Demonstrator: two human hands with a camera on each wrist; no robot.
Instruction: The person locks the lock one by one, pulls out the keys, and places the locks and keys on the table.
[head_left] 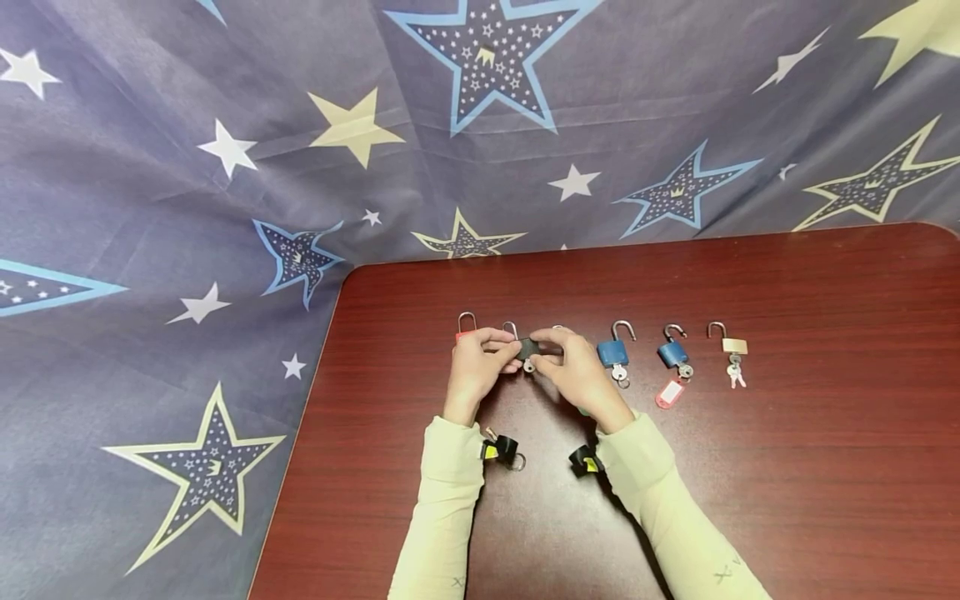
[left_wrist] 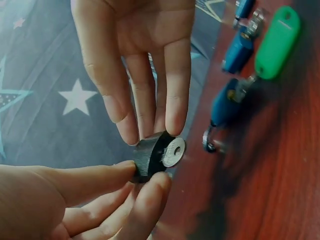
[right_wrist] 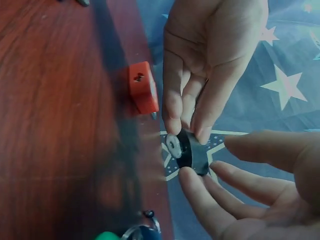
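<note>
Both hands meet at a small black padlock [head_left: 528, 348] with a silver key [head_left: 528, 366] in its near end. My left hand [head_left: 477, 363] pinches the padlock between thumb and finger, as the left wrist view shows. From the other side, my right hand [head_left: 576, 369] holds it with the thumb and a fingertip, while another finger stands apart in the right wrist view. Round and pale, the key's head [left_wrist: 174, 152] faces out between the hands. Behind the left fingers a metal shackle [head_left: 512, 328] shows; I cannot tell which padlock it belongs to.
A red padlock [right_wrist: 143, 88] lies left of the hands. Rightward stand blue padlocks [head_left: 612, 353] [head_left: 672, 354] with keys and raised shackles, one with a red tag [head_left: 670, 393], then a brass-coloured padlock [head_left: 735, 346]. A green tag [left_wrist: 277, 42] lies by another blue padlock [left_wrist: 226, 104].
</note>
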